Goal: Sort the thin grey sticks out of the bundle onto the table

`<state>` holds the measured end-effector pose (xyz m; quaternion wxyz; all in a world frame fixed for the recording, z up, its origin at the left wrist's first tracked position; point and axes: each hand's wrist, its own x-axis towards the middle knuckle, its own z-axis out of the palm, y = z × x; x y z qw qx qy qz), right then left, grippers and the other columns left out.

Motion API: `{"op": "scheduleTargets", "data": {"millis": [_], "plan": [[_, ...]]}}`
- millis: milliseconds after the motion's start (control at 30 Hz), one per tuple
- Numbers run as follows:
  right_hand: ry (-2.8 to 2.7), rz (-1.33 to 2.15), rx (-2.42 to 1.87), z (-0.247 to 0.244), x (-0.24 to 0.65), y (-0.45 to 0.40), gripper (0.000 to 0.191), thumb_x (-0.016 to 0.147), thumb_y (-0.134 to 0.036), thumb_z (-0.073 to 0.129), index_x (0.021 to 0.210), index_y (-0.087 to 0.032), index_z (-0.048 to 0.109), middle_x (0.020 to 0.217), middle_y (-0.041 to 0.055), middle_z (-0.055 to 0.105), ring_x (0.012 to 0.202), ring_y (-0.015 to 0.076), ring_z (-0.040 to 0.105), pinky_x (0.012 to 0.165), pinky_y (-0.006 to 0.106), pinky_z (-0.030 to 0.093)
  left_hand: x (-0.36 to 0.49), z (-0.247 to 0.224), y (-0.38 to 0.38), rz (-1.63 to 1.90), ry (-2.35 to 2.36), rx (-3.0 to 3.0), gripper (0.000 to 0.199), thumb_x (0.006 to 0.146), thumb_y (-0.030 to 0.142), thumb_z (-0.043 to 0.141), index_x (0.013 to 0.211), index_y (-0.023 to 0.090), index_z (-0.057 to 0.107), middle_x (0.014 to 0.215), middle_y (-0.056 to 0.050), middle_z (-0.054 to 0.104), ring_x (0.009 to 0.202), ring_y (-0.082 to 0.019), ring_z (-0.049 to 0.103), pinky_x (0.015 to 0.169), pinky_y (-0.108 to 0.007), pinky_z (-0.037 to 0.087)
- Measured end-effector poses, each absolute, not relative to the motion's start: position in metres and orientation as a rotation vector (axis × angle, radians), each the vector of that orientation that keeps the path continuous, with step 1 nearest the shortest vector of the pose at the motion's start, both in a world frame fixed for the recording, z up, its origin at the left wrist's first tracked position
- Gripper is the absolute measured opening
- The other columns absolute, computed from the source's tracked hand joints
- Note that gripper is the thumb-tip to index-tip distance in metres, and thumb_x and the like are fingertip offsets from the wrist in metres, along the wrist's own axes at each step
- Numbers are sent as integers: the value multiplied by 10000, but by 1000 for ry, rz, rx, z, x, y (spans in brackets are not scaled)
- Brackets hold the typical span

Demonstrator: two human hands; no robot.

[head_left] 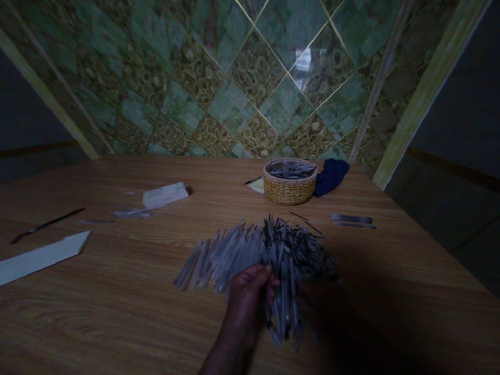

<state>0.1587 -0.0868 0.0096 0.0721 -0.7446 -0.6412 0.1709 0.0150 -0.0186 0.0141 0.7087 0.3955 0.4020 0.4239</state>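
A heap of slim, translucent grey tubes (238, 250) lies fanned out on the wooden table, with many dark, thin pieces (300, 245) among those on its right. My left hand (253, 284) is at the near edge of the heap, thumb pressed against curled fingers; whatever is in this pinch is too dim to make out. Just right of it, several tubes (287, 297) point toward me. My right hand (320, 299) is in deep shadow beside these tubes, and its fingers barely show.
Behind the heap stands a round woven basket (289, 190) filled with similar tubes, with a dark blue cloth (332, 176) against it. Bundled tubes (351, 219) lie right. Leftward are a white box (165, 194), a thin black strip (49, 225) and a pale flat strip (45, 258). A tiled wall (258, 67) rises behind.
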Motion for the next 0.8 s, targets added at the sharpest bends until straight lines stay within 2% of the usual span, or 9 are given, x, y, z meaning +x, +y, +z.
{"op": "scheduleTargets", "data": {"millis": [333, 533, 667, 800], "plan": [[-1955, 360, -2243, 10, 152, -93, 224, 849, -303, 465, 833, -199, 662, 823, 58, 713, 774, 212, 657, 635, 274, 387, 18, 14, -21, 931, 939, 934, 244, 636, 316, 728, 505, 136, 628, 490, -21, 626, 378, -75, 454, 391, -191, 340], [-1957, 347, -2276, 7, 146, -88, 289, 850, -369, 449, 841, -187, 673, 805, 92, 719, 751, 249, 668, 632, 304, 413, 19, 12, -22, 918, 947, 961, 274, 613, 352, 745, 498, 134, 626, 472, -21, 614, 370, -74, 447, 383, -193, 338], [-1883, 457, -2297, 7, 146, -85, 234, 812, -322, 491, 827, -190, 685, 819, 82, 720, 746, 218, 664, 596, 267, 391, 19, 11, -23, 923, 959, 973, 282, 613, 367, 739, 499, 139, 619, 461, -13, 603, 371, -76, 445, 388, -193, 336], [-1766, 475, -2260, 4, 150, -84, 205, 778, -260, 504, 729, -178, 685, 754, 66, 713, 706, 179, 645, 573, 243, 351, 19, 10, -22, 925, 974, 999, 297, 615, 384, 735, 495, 135, 625, 446, -13, 590, 366, -75, 433, 396, -199, 326]]}}
